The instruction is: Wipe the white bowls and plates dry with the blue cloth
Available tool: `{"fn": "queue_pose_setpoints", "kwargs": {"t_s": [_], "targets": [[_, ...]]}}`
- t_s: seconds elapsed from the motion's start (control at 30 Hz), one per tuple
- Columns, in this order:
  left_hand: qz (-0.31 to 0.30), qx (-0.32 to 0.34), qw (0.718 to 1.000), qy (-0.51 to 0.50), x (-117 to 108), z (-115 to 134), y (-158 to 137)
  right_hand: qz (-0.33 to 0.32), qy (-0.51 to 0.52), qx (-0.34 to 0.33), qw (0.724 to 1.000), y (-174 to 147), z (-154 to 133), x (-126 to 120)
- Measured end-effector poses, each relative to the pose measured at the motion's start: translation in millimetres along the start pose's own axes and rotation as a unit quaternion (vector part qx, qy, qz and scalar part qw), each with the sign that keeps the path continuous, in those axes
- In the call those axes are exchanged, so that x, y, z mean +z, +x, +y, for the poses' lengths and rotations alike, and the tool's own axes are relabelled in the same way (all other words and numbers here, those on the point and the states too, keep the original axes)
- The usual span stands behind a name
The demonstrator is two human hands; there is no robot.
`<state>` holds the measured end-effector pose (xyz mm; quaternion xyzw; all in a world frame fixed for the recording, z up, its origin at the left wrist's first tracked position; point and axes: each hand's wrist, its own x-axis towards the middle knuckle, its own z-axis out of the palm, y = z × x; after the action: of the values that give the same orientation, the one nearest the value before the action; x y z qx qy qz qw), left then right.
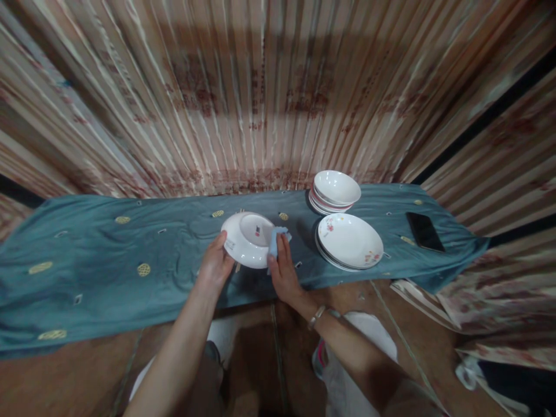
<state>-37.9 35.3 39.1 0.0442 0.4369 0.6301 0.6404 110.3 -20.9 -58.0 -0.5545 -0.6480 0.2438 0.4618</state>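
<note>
A white plate [248,238] is held up over the table with its underside and foot ring facing me. My left hand [216,259] grips its left rim, fingers closed around the edge. On the opposite rim, my right hand [284,267] presses a light blue cloth [277,236] against the plate, its fingers closed on the cloth. To the right of that hand stands a stack of white plates [351,240] with red floral marks. Behind it is a stack of white bowls [336,188].
A teal cloth with yellow motifs covers the narrow table [99,249]. A black phone [424,231] lies near its right end. Patterned curtains [260,98] hang behind and at the right. Tiled floor [252,359] shows below the front edge.
</note>
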Motion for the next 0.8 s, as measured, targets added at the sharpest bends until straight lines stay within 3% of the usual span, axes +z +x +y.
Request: {"fn": "queue_pose_setpoints", "kwargs": {"t_s": [0.13, 0.3, 0.5, 0.63, 0.8], "targets": [[-0.017, 0.007, 1.0, 0.025, 0, -5, 2, -0.028, -0.121, -0.144, 0.982, -12, -8, 3], [-0.074, 0.022, 0.996, 0.054, -4, -14, 4, -0.056, -0.203, -0.22, 0.952, -7, -12, 3], [-0.107, 0.065, 0.989, 0.078, -2, -23, -9, -0.072, -0.223, -0.242, 0.942, 9, -21, -3], [-0.162, 0.077, 0.979, 0.093, 3, -25, -19, -0.049, -0.198, -0.237, 0.95, 21, -25, -7], [-0.185, 0.074, 0.973, 0.119, 4, -26, -25, -0.021, -0.158, -0.2, 0.967, 32, -22, -11]]}}
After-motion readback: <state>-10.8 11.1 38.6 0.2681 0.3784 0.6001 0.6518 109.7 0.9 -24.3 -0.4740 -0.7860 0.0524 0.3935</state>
